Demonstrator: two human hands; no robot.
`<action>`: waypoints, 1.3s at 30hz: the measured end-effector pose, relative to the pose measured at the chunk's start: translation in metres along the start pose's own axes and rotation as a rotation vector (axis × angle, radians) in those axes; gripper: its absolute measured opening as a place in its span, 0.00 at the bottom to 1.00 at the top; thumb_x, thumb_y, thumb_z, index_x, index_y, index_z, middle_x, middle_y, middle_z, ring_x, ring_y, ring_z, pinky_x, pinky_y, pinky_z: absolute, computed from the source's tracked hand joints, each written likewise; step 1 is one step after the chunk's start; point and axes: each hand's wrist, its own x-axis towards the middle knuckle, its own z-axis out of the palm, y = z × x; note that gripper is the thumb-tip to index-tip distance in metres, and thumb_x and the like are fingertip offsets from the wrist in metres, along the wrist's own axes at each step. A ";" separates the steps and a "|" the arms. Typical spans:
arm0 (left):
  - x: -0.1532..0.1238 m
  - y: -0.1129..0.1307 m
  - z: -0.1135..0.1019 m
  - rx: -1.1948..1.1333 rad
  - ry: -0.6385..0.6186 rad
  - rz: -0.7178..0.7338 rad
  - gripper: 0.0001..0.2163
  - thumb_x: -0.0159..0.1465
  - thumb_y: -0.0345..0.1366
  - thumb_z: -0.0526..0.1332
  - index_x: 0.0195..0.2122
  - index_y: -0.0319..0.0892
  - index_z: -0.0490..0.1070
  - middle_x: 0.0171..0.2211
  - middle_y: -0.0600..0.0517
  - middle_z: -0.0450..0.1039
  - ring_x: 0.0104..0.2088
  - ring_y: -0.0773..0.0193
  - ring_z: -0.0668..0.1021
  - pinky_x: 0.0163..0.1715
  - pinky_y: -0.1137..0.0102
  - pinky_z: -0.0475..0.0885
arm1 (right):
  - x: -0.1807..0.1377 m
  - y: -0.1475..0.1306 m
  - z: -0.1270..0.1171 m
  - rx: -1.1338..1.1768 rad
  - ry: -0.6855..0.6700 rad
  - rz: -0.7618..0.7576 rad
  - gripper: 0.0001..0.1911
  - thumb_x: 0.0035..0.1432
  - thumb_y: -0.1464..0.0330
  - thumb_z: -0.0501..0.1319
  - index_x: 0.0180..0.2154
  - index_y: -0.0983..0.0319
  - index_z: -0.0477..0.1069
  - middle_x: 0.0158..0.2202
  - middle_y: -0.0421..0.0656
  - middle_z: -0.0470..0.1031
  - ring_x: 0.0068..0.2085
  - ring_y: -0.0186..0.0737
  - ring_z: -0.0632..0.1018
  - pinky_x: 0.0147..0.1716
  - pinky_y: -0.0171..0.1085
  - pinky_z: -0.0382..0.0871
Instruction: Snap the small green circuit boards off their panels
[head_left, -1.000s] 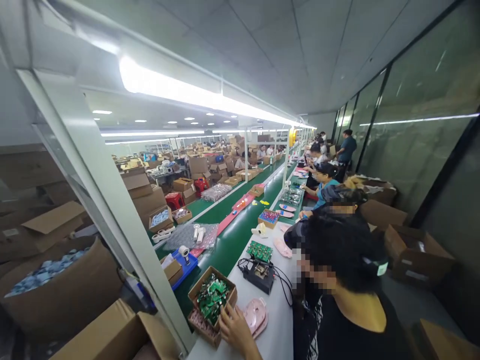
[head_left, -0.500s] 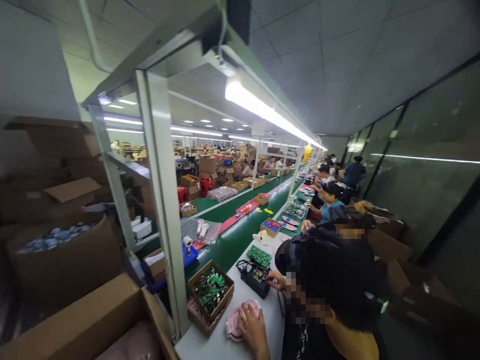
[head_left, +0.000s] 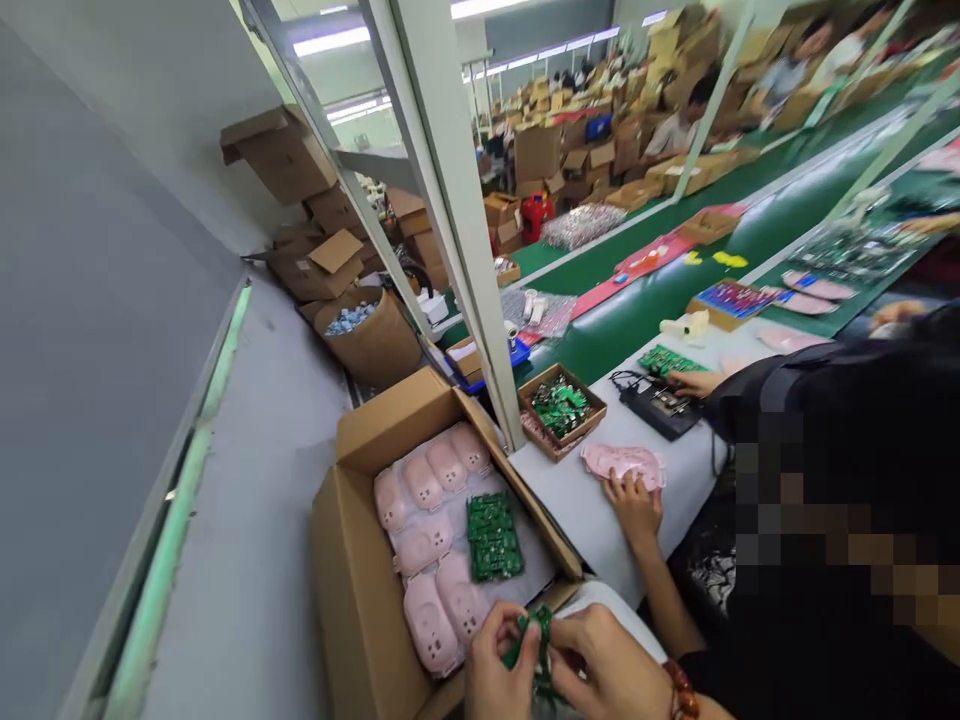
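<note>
At the bottom of the head view, my left hand [head_left: 496, 662] pinches a small green circuit board [head_left: 541, 628] between thumb and fingers. My right hand [head_left: 609, 655], with a beaded bracelet [head_left: 681, 688] at the wrist, grips the same board from the other side. The fingers cover much of the board. Just beyond my hands is an open cardboard box [head_left: 349, 590]. Inside it, several pink plastic shells [head_left: 426, 548] lie in rows on a pale sheet, and a green circuit board panel [head_left: 493, 538] rests beside them.
On my right, a co-worker's hand [head_left: 636, 508] touches a pink shell [head_left: 624, 462] on the white table; another is at a black device [head_left: 660, 408]. A small box of green boards [head_left: 561, 402] stands by the white post [head_left: 461, 230]. The green conveyor [head_left: 628, 330] runs behind.
The view has swung down and to the left. My hands with the circuit board and the inside of the cardboard box now show. The co-worker's hand stays on the pink shell.
</note>
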 end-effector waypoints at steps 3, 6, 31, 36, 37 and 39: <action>0.051 0.008 -0.006 0.166 0.008 0.032 0.13 0.62 0.48 0.66 0.36 0.43 0.78 0.33 0.49 0.80 0.38 0.58 0.81 0.43 0.67 0.76 | -0.013 -0.009 -0.002 -0.047 0.026 -0.126 0.12 0.64 0.74 0.54 0.29 0.60 0.69 0.26 0.41 0.74 0.28 0.35 0.75 0.29 0.33 0.62; 0.116 -0.006 0.001 0.385 -0.003 -0.059 0.07 0.65 0.39 0.62 0.38 0.43 0.78 0.39 0.47 0.81 0.41 0.58 0.81 0.45 0.66 0.75 | -0.009 0.023 -0.011 -0.112 0.169 -0.087 0.16 0.71 0.70 0.49 0.33 0.58 0.71 0.27 0.42 0.74 0.28 0.37 0.74 0.29 0.35 0.62; 0.088 0.060 0.020 0.271 -0.397 -0.067 0.14 0.64 0.46 0.65 0.40 0.41 0.82 0.37 0.47 0.83 0.38 0.58 0.82 0.41 0.67 0.78 | 0.034 0.064 0.001 0.643 0.114 0.372 0.15 0.64 0.56 0.52 0.31 0.58 0.66 0.21 0.37 0.68 0.23 0.37 0.70 0.26 0.35 0.62; 0.077 0.056 0.017 0.218 -0.421 -0.124 0.15 0.63 0.47 0.66 0.43 0.41 0.80 0.35 0.48 0.81 0.25 0.66 0.77 0.24 0.73 0.73 | 0.022 0.065 -0.001 0.588 0.048 0.342 0.15 0.59 0.59 0.54 0.23 0.58 0.62 0.19 0.36 0.63 0.24 0.34 0.66 0.26 0.34 0.57; 0.075 0.055 0.016 0.217 -0.430 -0.135 0.15 0.62 0.47 0.68 0.43 0.41 0.80 0.34 0.48 0.80 0.24 0.67 0.76 0.22 0.74 0.71 | 0.022 0.064 0.000 0.589 0.038 0.347 0.15 0.57 0.60 0.54 0.22 0.58 0.61 0.18 0.35 0.61 0.24 0.34 0.64 0.26 0.34 0.55; 0.073 0.050 0.014 0.203 -0.425 -0.147 0.15 0.59 0.46 0.70 0.40 0.40 0.80 0.33 0.48 0.80 0.23 0.68 0.74 0.21 0.75 0.69 | 0.024 0.062 0.004 0.633 0.014 0.364 0.14 0.53 0.61 0.55 0.20 0.58 0.58 0.17 0.34 0.57 0.23 0.32 0.61 0.25 0.33 0.53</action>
